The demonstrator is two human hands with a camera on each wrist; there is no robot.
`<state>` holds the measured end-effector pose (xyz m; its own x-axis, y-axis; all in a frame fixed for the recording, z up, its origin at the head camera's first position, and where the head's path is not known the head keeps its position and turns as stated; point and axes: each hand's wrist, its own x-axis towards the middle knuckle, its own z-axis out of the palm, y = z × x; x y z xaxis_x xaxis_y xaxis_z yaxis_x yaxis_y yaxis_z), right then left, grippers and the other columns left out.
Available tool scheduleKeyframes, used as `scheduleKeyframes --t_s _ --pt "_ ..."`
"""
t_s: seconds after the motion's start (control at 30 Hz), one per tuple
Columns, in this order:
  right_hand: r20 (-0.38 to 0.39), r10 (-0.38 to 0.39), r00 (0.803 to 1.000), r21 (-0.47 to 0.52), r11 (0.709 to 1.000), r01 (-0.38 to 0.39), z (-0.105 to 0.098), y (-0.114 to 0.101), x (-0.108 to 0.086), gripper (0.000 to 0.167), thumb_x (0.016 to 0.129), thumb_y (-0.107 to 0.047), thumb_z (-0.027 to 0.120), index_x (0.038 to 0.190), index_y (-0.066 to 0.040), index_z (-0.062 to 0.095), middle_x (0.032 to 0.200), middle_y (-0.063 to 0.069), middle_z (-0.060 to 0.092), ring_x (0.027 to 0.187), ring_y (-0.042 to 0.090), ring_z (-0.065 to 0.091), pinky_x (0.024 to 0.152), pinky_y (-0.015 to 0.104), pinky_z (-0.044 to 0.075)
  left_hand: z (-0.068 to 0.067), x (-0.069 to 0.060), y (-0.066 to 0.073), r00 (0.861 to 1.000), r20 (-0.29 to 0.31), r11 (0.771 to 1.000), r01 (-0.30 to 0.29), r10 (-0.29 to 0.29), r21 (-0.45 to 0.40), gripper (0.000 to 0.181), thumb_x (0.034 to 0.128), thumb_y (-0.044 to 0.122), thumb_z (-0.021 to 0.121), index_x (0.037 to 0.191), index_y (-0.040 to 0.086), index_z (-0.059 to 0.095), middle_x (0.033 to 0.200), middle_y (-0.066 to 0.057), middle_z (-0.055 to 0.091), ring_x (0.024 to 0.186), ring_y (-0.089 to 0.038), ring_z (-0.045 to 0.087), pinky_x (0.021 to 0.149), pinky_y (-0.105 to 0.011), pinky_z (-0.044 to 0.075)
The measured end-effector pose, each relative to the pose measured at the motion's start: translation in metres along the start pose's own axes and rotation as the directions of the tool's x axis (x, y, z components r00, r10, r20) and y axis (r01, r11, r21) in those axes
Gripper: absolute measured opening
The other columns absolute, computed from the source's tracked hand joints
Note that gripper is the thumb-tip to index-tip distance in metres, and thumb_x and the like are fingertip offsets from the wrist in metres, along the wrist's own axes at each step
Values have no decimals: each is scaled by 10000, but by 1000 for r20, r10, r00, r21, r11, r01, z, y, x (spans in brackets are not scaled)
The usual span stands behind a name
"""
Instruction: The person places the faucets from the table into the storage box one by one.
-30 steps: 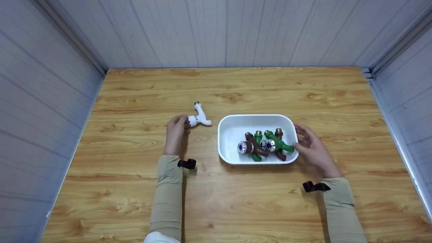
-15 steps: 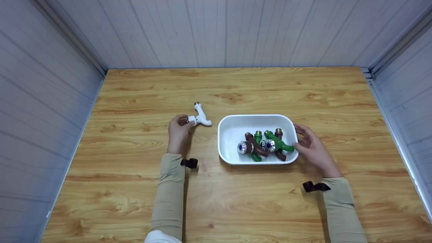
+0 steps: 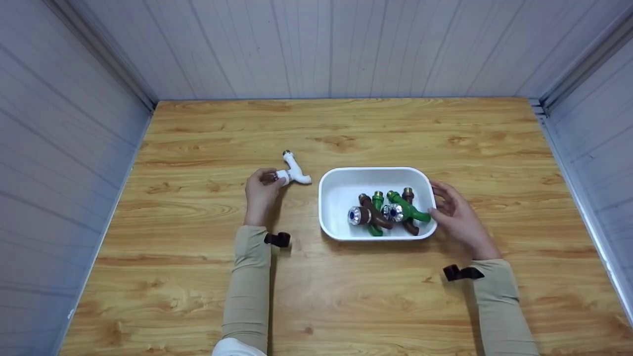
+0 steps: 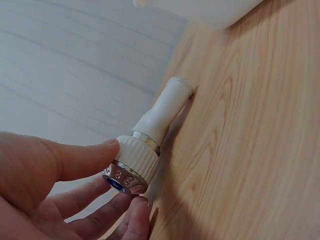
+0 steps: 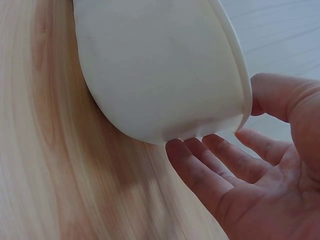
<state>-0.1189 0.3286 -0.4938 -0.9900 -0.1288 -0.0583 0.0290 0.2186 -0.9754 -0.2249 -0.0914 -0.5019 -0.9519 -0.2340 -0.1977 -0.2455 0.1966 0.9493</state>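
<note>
A white plastic tap (image 3: 295, 172) with a ribbed white and chrome knob lies on the wooden table, left of a white tub (image 3: 341, 232). My left hand (image 3: 261, 194) pinches its knob between thumb and fingers; the left wrist view shows the thumb on the ribbed part of the white tap (image 4: 161, 114). At the tub's right end, my right hand (image 3: 461, 220) grips the rim, the thumb at the edge and the fingertips against the outer wall (image 5: 165, 70). Inside the tub lie several taps, among them a brown tap (image 3: 376, 213) and a green tap (image 3: 408, 210), overlapping.
The wood-grain table (image 3: 316, 296) is bordered by pale panel walls (image 3: 331, 49) at the back and on both sides. A dark strap mount (image 3: 278, 240) sits on the left wrist, another dark mount (image 3: 462, 273) on the right.
My left hand has moved slightly right, and its thumb has come onto the knob of the white tap. Very lately that tap has tilted a little. The right hand and tub barely differ.
</note>
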Motion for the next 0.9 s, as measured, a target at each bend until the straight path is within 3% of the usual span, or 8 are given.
scheduleKeyframes --t_s 0.3,0.53,0.9 --pt "-2 -37 999 0 999 37 0 2 1 603 904 96 563 1445 24 308 1423 256 386 1207 417 458 952 177 433 -5 -4 0 999 9 997 33 -33 -70 313 841 -5 706 1136 -42 610 1102 -169 590 1007 -257 572 827 -309 516" --pt "-8 -59 998 -6 998 59 1 4 1 603 892 118 561 1436 29 318 1410 253 401 1173 348 497 941 177 444 -7 -7 0 998 29 990 60 -56 -125 340 841 -26 696 1165 -55 599 1127 -181 588 1030 -256 547 842 -280 502" --pt "-12 -46 999 -9 999 46 2 4 0 610 897 97 573 1444 22 315 1420 248 394 1197 393 469 949 167 432 -9 -4 -2 986 49 945 164 -157 -283 323 875 -9 662 1183 -65 582 1102 -185 566 984 -242 570 887 -334 525"
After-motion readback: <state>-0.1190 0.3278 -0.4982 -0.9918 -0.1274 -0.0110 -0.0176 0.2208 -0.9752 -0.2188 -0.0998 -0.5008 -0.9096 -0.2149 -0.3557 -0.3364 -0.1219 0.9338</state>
